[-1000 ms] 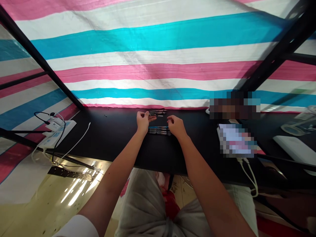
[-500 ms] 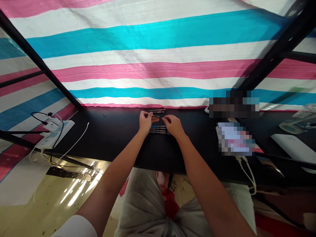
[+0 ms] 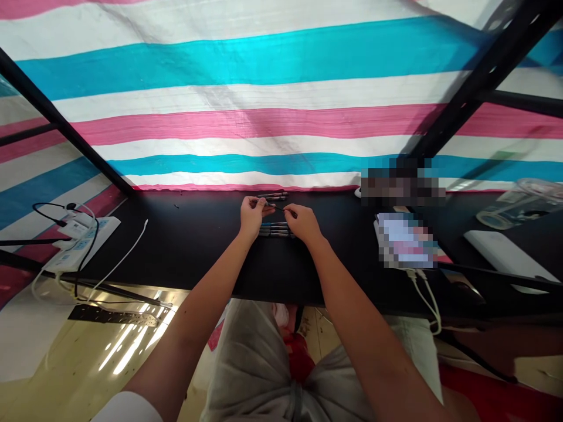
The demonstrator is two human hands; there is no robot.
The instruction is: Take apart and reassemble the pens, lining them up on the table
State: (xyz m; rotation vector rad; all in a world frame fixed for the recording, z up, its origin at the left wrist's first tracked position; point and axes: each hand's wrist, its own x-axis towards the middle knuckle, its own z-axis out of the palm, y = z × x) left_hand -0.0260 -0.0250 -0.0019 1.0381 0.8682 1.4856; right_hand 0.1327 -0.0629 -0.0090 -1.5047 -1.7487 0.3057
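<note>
Above the black table (image 3: 193, 234), my left hand (image 3: 253, 218) is closed on one end of a thin dark pen (image 3: 275, 206). The fingers of my right hand (image 3: 302, 221) pinch at the pen's other end, though the fingertips are small in view. Just below and between my hands, several pens (image 3: 276, 230) lie side by side on the table, some with blue parts. A few more pens (image 3: 273, 195) rest beyond my hands, near the table's back edge.
At the left are a white power strip (image 3: 94, 241) and a white cable (image 3: 127, 255). To the right sit a blurred phone-like device (image 3: 407, 240), a white box (image 3: 505, 258) and a clear jar (image 3: 505, 208). Striped sheeting (image 3: 246, 123) hangs behind, between black frame posts (image 3: 65, 126).
The view has shifted, so the scene sits slightly further left. My right hand has drawn slightly away from my left, showing more of the pen's thin dark part between them.
</note>
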